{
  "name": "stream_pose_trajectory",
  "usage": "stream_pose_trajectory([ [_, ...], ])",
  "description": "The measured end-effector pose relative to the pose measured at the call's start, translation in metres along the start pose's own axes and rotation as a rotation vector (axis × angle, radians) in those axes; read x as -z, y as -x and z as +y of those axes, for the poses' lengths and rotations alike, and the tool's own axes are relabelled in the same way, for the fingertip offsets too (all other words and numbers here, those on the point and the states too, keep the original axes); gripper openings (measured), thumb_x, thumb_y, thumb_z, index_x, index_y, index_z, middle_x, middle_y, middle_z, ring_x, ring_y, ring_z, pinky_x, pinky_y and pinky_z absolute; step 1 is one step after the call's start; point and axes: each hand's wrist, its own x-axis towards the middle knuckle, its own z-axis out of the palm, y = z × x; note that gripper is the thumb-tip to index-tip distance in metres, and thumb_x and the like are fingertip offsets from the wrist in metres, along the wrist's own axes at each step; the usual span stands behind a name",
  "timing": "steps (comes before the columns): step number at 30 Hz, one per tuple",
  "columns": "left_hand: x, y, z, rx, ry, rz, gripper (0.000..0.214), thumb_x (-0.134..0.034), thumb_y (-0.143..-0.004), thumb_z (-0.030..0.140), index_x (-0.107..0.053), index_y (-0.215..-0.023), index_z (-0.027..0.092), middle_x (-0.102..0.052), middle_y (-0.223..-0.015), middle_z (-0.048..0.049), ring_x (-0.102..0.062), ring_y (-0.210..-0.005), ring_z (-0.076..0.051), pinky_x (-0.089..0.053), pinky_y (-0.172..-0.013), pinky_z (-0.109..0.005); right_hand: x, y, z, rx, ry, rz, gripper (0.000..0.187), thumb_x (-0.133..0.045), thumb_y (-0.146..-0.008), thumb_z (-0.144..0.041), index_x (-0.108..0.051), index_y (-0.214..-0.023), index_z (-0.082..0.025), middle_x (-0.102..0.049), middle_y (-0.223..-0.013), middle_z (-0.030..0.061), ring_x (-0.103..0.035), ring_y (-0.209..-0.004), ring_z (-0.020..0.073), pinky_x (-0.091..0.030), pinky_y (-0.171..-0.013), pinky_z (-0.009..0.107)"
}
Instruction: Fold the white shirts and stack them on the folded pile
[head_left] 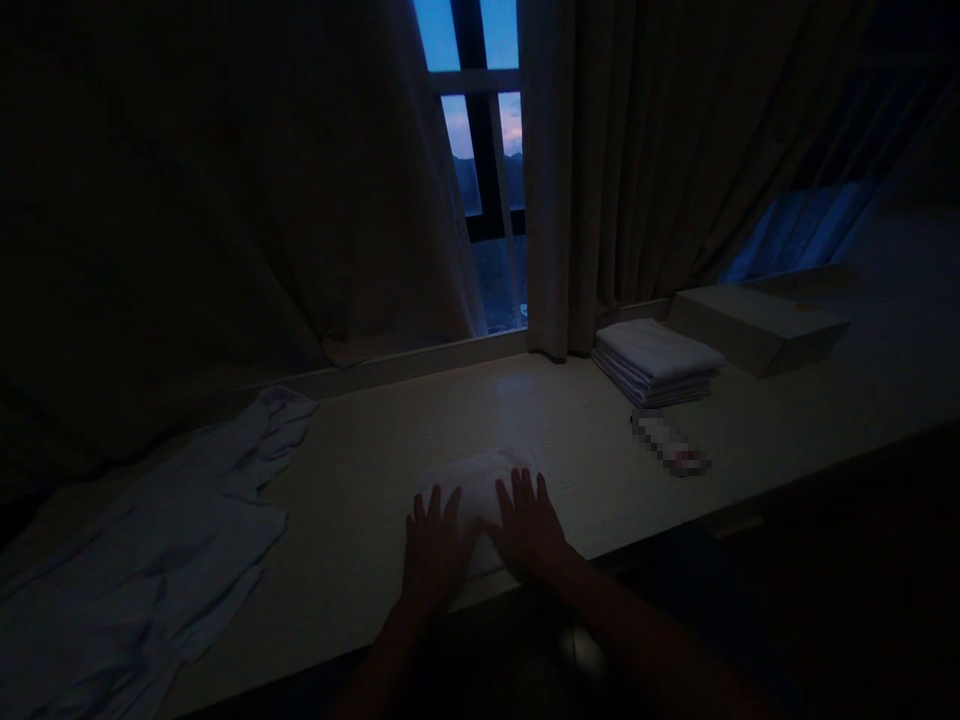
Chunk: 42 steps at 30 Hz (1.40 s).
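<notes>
A folded white cloth (480, 475) lies flat on the pale ledge near its front edge. My left hand (436, 550) rests on the cloth's left side with fingers spread. On its right side, my right hand (529, 525) presses down, fingers also spread. Both thumbs point inward toward each other over the cloth. Neither hand grips anything. The room is dark, so the cloth's folds and exact edges are hard to make out.
Crumpled white cloths (150, 560) spread over the ledge at left. A neat stack of folded cloths (656, 360) sits at back right, beside a pale box (757, 325). A blurred-out small item (670, 443) lies before the stack. Curtains (585, 180) hang behind, around a window (484, 150).
</notes>
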Motion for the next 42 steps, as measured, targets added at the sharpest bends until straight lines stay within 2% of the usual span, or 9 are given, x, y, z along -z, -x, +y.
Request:
stream_pose_trajectory([
  [5,0.003,0.001,0.001,-0.053,0.019,-0.015,0.066,-0.038,-0.088,0.059,-0.036,-0.146,0.026,-0.027,-0.156,-0.0106,-0.012,-0.144,-0.039,-0.021,-0.111,-0.055,0.005,0.005,-0.003,-0.063,0.010,-0.084,0.074,-0.038,-0.093,-0.058,-0.036,-0.145,-0.006,-0.024,-0.152,0.0237,-0.013,-0.143,0.0397,-0.007,-0.113,0.060],
  [11,0.003,0.000,0.004,-0.034,-0.005,-0.030,0.069,-0.037,-0.088,0.061,-0.035,-0.146,0.023,-0.028,-0.155,-0.0140,-0.016,-0.143,-0.040,-0.020,-0.111,-0.055,0.011,-0.037,0.009,-0.168,0.038,-0.112,0.073,-0.043,-0.092,-0.052,-0.040,-0.141,0.002,-0.032,-0.147,0.0271,-0.030,-0.138,0.0369,-0.022,-0.111,0.049],
  [15,0.001,0.002,0.009,-0.003,-0.041,0.003,0.072,-0.033,-0.088,0.062,-0.035,-0.145,0.018,-0.029,-0.154,-0.0180,-0.016,-0.143,-0.040,-0.019,-0.111,-0.054,0.003,-0.052,0.013,-0.166,0.054,-0.068,0.068,-0.035,-0.096,-0.048,-0.041,-0.139,0.005,-0.039,-0.144,0.0272,-0.025,-0.140,0.0349,-0.013,-0.114,0.050],
  [19,-0.001,0.002,0.011,0.007,-0.050,0.007,0.074,-0.032,-0.087,0.063,-0.034,-0.145,0.018,-0.026,-0.154,-0.0194,-0.018,-0.142,-0.041,-0.019,-0.110,-0.055,-0.006,-0.050,0.014,-0.142,0.074,-0.010,0.070,-0.027,-0.098,-0.048,-0.036,-0.141,0.006,-0.033,-0.147,0.0267,-0.013,-0.144,0.0339,-0.001,-0.115,0.053],
  [26,0.014,-0.026,0.008,-0.059,-0.105,-0.053,0.070,-0.031,-0.087,0.064,-0.057,-0.124,0.011,-0.050,-0.137,-0.0231,-0.028,-0.139,-0.040,-0.013,-0.113,-0.055,-0.007,-0.047,0.016,-0.128,0.074,0.005,0.076,-0.024,-0.097,-0.055,-0.035,-0.142,0.005,-0.031,-0.148,0.0259,-0.013,-0.144,0.0335,-0.002,-0.116,0.052],
  [29,0.015,-0.037,0.009,-0.106,-0.101,-0.041,0.066,-0.028,-0.090,0.057,-0.053,-0.130,0.011,-0.043,-0.145,-0.0196,-0.028,-0.141,-0.034,-0.013,-0.115,-0.047,-0.006,-0.046,0.016,-0.116,0.067,-0.007,0.077,-0.023,-0.097,-0.055,-0.034,-0.143,0.006,-0.031,-0.149,0.0262,-0.014,-0.144,0.0340,-0.002,-0.116,0.052],
  [32,0.006,-0.035,0.009,-0.037,-0.049,-0.066,0.070,-0.027,-0.089,0.061,-0.042,-0.141,0.016,-0.038,-0.149,-0.0176,-0.028,-0.140,-0.034,-0.018,-0.113,-0.049,-0.007,-0.047,0.017,-0.115,0.048,-0.033,0.078,-0.025,-0.096,-0.057,-0.033,-0.143,0.004,-0.030,-0.149,0.0254,-0.015,-0.144,0.0336,-0.002,-0.116,0.051],
  [38,-0.007,-0.023,0.010,0.063,0.020,0.014,0.077,-0.026,-0.086,0.068,-0.041,-0.142,0.016,-0.038,-0.149,-0.0192,-0.025,-0.140,-0.039,-0.017,-0.111,-0.055,-0.001,-0.055,0.032,-0.107,-0.071,-0.075,0.072,-0.028,-0.095,-0.059,-0.039,-0.144,-0.007,-0.034,-0.150,0.0173,-0.022,-0.143,0.0282,-0.012,-0.116,0.046],
  [42,-0.001,-0.023,0.015,0.088,0.019,0.012,0.076,-0.028,-0.086,0.068,-0.041,-0.142,0.018,-0.038,-0.149,-0.0179,-0.024,-0.140,-0.040,-0.016,-0.111,-0.055,0.009,-0.032,0.056,-0.254,-0.315,0.023,0.056,-0.024,-0.099,-0.044,-0.045,-0.140,-0.013,-0.043,-0.146,0.0120,-0.037,-0.136,0.0219,-0.031,-0.110,0.038],
])
